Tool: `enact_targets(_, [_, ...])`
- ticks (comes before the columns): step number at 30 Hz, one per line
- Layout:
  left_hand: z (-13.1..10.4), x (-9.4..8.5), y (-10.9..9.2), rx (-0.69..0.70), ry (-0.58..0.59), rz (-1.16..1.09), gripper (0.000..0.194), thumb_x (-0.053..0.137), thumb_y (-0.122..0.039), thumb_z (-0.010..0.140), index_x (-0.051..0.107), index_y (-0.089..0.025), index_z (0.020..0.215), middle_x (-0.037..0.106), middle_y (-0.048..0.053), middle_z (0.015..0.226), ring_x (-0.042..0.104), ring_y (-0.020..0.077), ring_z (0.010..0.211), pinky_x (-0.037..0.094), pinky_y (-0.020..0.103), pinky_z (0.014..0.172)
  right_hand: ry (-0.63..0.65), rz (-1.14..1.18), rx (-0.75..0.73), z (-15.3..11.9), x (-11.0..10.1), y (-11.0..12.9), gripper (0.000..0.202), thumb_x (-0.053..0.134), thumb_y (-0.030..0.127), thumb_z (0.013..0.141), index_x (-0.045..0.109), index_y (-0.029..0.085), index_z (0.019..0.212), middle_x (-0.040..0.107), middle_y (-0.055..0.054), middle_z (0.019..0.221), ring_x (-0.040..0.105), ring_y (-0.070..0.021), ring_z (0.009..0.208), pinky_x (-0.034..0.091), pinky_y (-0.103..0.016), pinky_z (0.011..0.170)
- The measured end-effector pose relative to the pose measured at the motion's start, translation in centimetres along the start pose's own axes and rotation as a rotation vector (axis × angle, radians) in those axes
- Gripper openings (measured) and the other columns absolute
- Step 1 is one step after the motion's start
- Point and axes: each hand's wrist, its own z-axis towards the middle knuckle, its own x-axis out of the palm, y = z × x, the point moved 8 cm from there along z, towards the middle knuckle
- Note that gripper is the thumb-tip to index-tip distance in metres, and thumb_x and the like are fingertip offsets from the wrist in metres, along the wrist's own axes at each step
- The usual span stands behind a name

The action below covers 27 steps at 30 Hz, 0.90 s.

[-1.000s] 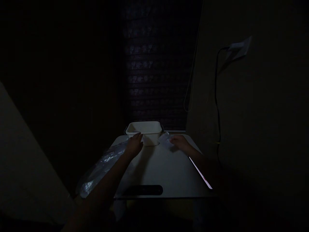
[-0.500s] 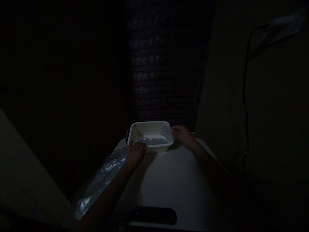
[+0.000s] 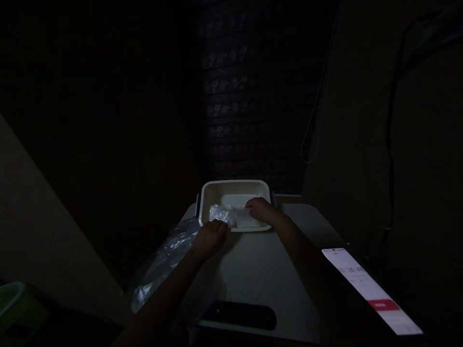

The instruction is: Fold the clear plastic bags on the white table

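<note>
A white plastic basin (image 3: 235,185) with dark side handles stands at the far end of a white table. Clear crinkled plastic (image 3: 221,215), which looks like a small bag, lies across the basin's front inside; a flatter part reaches to the right. My left hand (image 3: 210,237) is at the front rim, fingers closed on the left end of this plastic. Inside the basin's right half, my right hand (image 3: 262,210) pinches the flatter end. Its fingertips are dim and partly hidden.
A large clear plastic sheet (image 3: 162,260) hangs along the table's (image 3: 253,274) left edge. A dark handle slot (image 3: 240,314) is near the front edge. A lit phone (image 3: 372,289) is at right. A green container (image 3: 18,308) sits lower left. The room is dark.
My right hand has moved from the basin's right rim to inside it, and the plastic now lies bunched along the front. With the view shifted, the lit phone and green container have come into sight.
</note>
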Motion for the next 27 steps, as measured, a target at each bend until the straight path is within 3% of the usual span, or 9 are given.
enact_targets(5, [0.0, 0.0, 0.0, 0.001, 0.002, -0.009, 0.015, 0.032, -0.018, 0.073, 0.045, -0.015, 0.080, 0.050, 0.005, 0.076, 0.044, 0.0142, 0.071, 0.034, 0.026, 0.060, -0.060, 0.014, 0.001, 0.1, 0.1, -0.9, 0.026, 0.048, 0.010, 0.058, 0.056, 0.015, 0.082, 0.055, -0.008, 0.085, 0.048, -0.0180, 0.080, 0.034, -0.024, 0.068])
enact_targets(11, [0.5, 0.0, 0.6, -0.029, 0.004, -0.027, 0.016, 0.033, -0.019, 0.072, 0.046, -0.016, 0.081, 0.050, 0.005, 0.078, 0.045, 0.0142, 0.073, 0.034, 0.026, 0.063, -0.224, 0.036, -0.037, -0.2, -2.3, -0.1, 0.023, 0.042, 0.013, 0.064, 0.055, 0.015, 0.084, 0.053, -0.006, 0.088, 0.045, -0.0150, 0.084, 0.033, -0.025, 0.073])
enact_targets(17, [1.7, -0.5, 1.5, -0.114, -0.094, -0.012, 0.022, 0.034, -0.018, 0.070, 0.044, -0.016, 0.089, 0.051, 0.005, 0.085, 0.043, 0.0160, 0.082, 0.030, 0.030, 0.075, -0.324, 0.090, -0.041, -0.6, -4.4, -0.5, 0.022, 0.040, 0.012, 0.065, 0.055, 0.015, 0.081, 0.055, -0.004, 0.084, 0.048, -0.0122, 0.078, 0.035, -0.023, 0.070])
enact_targets(22, [2.5, -0.5, 1.9, -0.224, -0.162, 0.019, 0.036, 0.037, -0.020, 0.067, 0.036, -0.013, 0.102, 0.042, 0.010, 0.105, 0.031, 0.0204, 0.101, 0.017, 0.038, 0.086, -0.337, 0.137, -0.013, -1.0, -4.6, -1.4, 0.022, 0.040, 0.012, 0.065, 0.056, 0.014, 0.080, 0.056, -0.005, 0.082, 0.049, -0.0121, 0.076, 0.035, -0.022, 0.070])
enact_targets(27, [3.1, 0.0, 2.2, -0.257, -0.127, 0.027, 0.046, 0.038, -0.021, 0.065, 0.030, -0.010, 0.109, 0.034, 0.011, 0.114, 0.020, 0.0218, 0.109, 0.012, 0.040, 0.088, -0.323, 0.165, 0.025, -1.3, -4.6, -2.2, 0.021, 0.040, 0.012, 0.064, 0.056, 0.016, 0.077, 0.057, -0.003, 0.080, 0.050, -0.0119, 0.074, 0.036, -0.022, 0.067])
